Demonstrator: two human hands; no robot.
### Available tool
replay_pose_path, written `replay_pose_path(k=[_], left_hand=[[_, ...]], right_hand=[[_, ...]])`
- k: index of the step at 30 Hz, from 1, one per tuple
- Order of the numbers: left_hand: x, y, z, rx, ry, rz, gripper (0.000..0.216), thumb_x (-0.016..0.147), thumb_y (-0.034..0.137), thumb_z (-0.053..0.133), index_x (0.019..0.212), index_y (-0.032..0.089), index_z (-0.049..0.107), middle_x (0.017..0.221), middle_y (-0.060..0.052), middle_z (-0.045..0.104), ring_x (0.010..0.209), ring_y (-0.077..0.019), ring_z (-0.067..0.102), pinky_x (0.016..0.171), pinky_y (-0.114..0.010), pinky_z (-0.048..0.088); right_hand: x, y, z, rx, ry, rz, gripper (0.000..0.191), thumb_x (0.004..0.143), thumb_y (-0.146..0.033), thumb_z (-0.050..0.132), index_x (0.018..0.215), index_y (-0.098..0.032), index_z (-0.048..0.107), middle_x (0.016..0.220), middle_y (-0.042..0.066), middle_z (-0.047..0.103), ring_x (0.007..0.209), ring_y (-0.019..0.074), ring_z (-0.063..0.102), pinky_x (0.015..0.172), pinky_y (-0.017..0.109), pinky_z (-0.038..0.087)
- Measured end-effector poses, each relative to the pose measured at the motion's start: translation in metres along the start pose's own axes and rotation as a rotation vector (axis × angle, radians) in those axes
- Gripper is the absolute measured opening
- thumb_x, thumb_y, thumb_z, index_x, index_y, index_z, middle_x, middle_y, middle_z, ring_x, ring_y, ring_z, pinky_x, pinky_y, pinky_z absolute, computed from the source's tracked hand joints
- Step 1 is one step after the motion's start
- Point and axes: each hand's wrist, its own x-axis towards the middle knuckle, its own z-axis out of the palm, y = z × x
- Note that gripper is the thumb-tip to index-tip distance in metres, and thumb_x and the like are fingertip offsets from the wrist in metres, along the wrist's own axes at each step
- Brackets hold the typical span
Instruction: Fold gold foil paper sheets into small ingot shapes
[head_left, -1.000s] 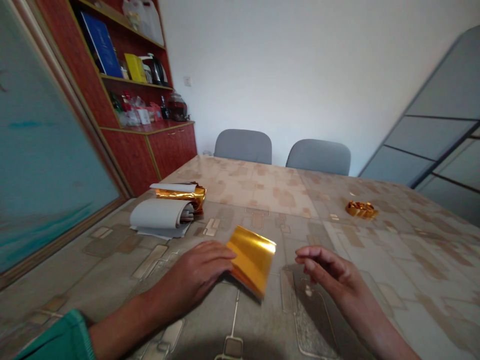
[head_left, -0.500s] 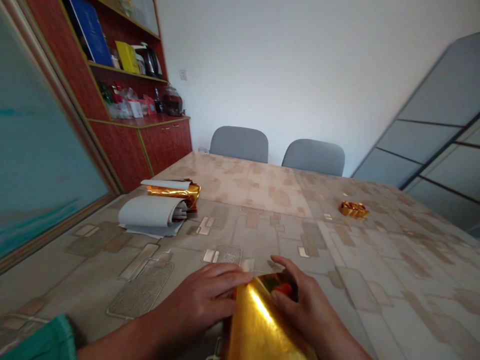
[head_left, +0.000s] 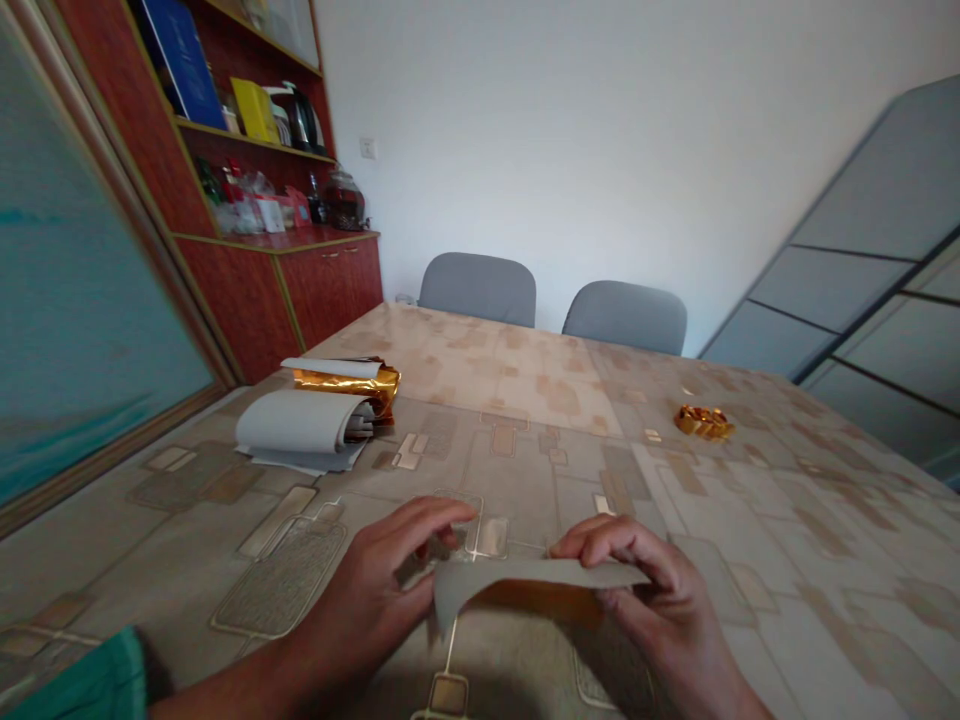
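Foil sheet (head_left: pixel 517 577), held low over the near edge of the table (head_left: pixel 787 560), grey backing upward. Only a dim strip of its gold face shows beneath the raised far edge; the rest of that face is hidden. The left hand (head_left: pixel 375 600), at 9 o'clock of the sheet, pinches the left end, where the corner curls downward. The right hand (head_left: pixel 660 605), at 3 o'clock, grasps the right end with fingers curled over the top. Both thumbs lie under the sheet and cannot be made out. Both forearms are cut off by the lower border, and a green sleeve (head_left: pixel 82 688) shows only at the corner.

At 10 o'clock, well apart, lies a stack of grey-backed sheets (head_left: pixel 300 428) folded over on itself, with a gold roll (head_left: pixel 352 380) touching its far side. At 2 o'clock, well apart, sits a small crumpled gold piece (head_left: pixel 703 422), too small to read its form. At 12 o'clock, beyond the table, stand two grey chairs (head_left: pixel 478 288) (head_left: pixel 625 315), only their backs visible. A red cabinet (head_left: pixel 300 285) stands at 11 o'clock.
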Motion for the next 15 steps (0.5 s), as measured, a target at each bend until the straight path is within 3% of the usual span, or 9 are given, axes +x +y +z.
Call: replay_pose_path(k=[3, 5, 9, 12, 15], left_hand=[[0.003, -0.002, -0.009, 0.103, -0.021, 0.32, 0.03, 0.096, 0.01, 0.055, 0.115, 0.029, 0.069, 0.115, -0.005, 0.076, 0.097, -0.0219, 0.07, 0.086, -0.036, 0.055], [0.002, -0.004, -0.008, 0.192, -0.065, 0.397, 0.029, 0.099, 0.014, 0.053, 0.12, 0.028, 0.067, 0.116, -0.007, 0.076, 0.098, -0.0229, 0.071, 0.087, -0.037, 0.056], [-0.005, -0.008, 0.004, 0.331, -0.262, 0.399, 0.03, 0.1, 0.013, 0.051, 0.122, 0.026, 0.066, 0.117, -0.008, 0.075, 0.1, -0.0247, 0.071, 0.086, -0.036, 0.056], [-0.009, 0.0, 0.007, 0.311, -0.393, 0.344, 0.036, 0.089, 0.009, 0.057, 0.122, 0.024, 0.064, 0.12, -0.01, 0.074, 0.101, -0.0268, 0.07, 0.086, -0.036, 0.056], [-0.011, 0.011, 0.006, 0.312, -0.463, 0.268, 0.043, 0.078, 0.017, 0.066, 0.121, 0.021, 0.063, 0.122, -0.012, 0.072, 0.108, -0.0329, 0.067, 0.093, -0.042, 0.054]], right_hand=[[0.001, -0.009, -0.012, -0.114, -0.115, -0.232, 0.002, 0.094, -0.032, 0.069, 0.093, -0.033, 0.068, 0.105, 0.002, 0.078, 0.102, 0.0262, 0.07, 0.091, 0.041, 0.054], [0.001, -0.014, -0.019, -0.245, -0.293, -0.229, 0.013, 0.087, -0.026, 0.076, 0.095, -0.034, 0.069, 0.118, 0.001, 0.076, 0.115, 0.0297, 0.066, 0.1, 0.047, 0.051], [-0.001, -0.018, -0.024, -0.402, -0.573, -0.019, 0.031, 0.078, -0.016, 0.081, 0.101, -0.034, 0.073, 0.134, 0.001, 0.069, 0.126, 0.0312, 0.061, 0.104, 0.044, 0.052], [-0.003, -0.022, -0.019, -0.395, -0.6, 0.01, 0.036, 0.075, -0.01, 0.081, 0.1, -0.035, 0.075, 0.125, 0.0, 0.074, 0.117, 0.0289, 0.068, 0.101, 0.038, 0.054], [-0.005, -0.026, -0.014, -0.338, -0.565, 0.018, 0.031, 0.078, -0.012, 0.079, 0.098, -0.035, 0.075, 0.122, 0.0, 0.076, 0.115, 0.0273, 0.07, 0.103, 0.037, 0.053]])
